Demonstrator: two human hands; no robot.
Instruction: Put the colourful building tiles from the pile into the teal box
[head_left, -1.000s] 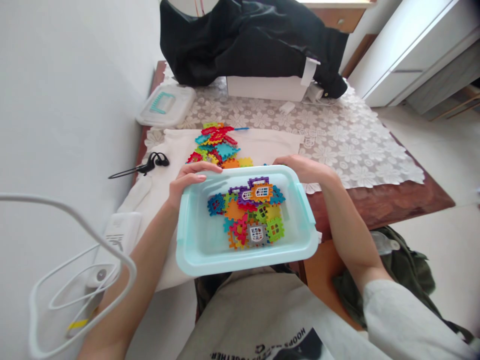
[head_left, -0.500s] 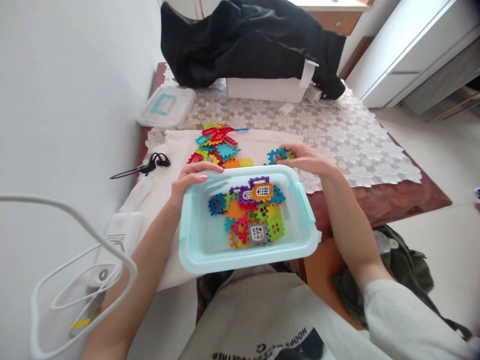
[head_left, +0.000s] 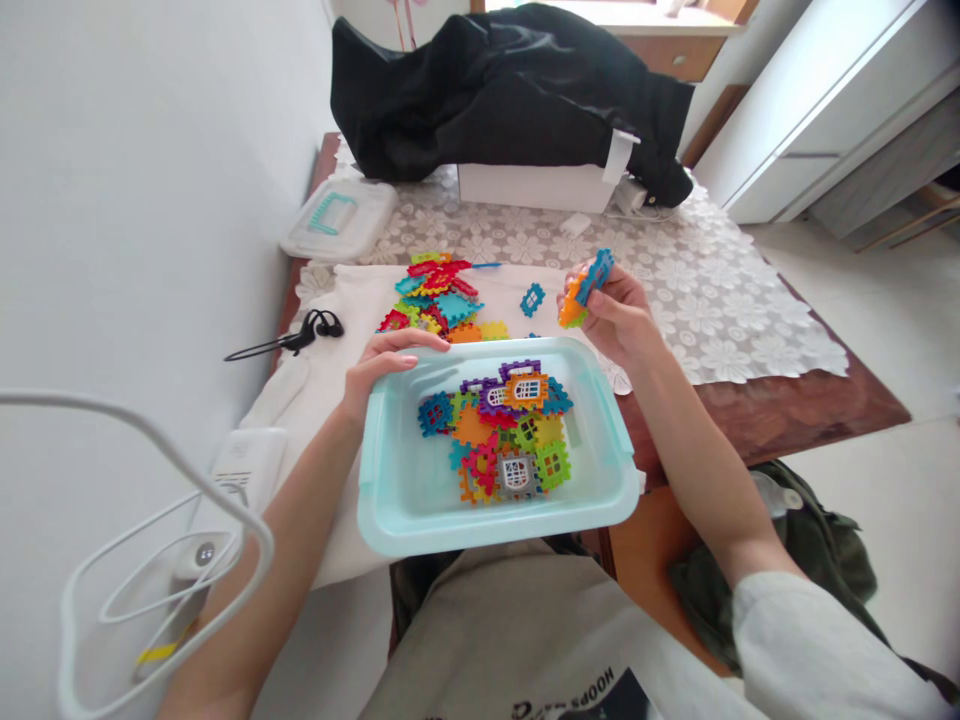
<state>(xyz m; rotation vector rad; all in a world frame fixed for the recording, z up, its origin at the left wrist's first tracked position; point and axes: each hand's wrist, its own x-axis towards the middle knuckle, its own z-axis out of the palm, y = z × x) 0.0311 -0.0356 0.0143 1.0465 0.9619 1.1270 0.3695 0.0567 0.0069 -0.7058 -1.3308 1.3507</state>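
My left hand (head_left: 385,364) grips the near-left rim of a pale aqua plastic tray (head_left: 487,532), its fingers curled over the far edge. Inside the tray lies a heap of colourful interlocking plastic building pieces (head_left: 495,430), some with little window panels. My right hand (head_left: 615,317) is raised above the cloth, just past the tray's far-right corner. Its fingers pinch a blue piece and an orange piece (head_left: 585,289), which look joined. A small blue piece (head_left: 532,299) lies alone on a white cloth (head_left: 337,320), beside a second heap of pieces (head_left: 435,297).
A lace tablecloth (head_left: 675,290) covers a wooden table, with a white box (head_left: 532,187) and a black fabric bundle (head_left: 510,95) at the back. A clear lid (head_left: 339,219), black earphones (head_left: 300,335), a white adapter (head_left: 244,470) and a white cable (head_left: 150,450) sit left.
My right hand has risen from the cloth and turned, now showing blue and orange pieces in its fingers. A lone blue piece lies on the cloth. My left hand stays on the tray.
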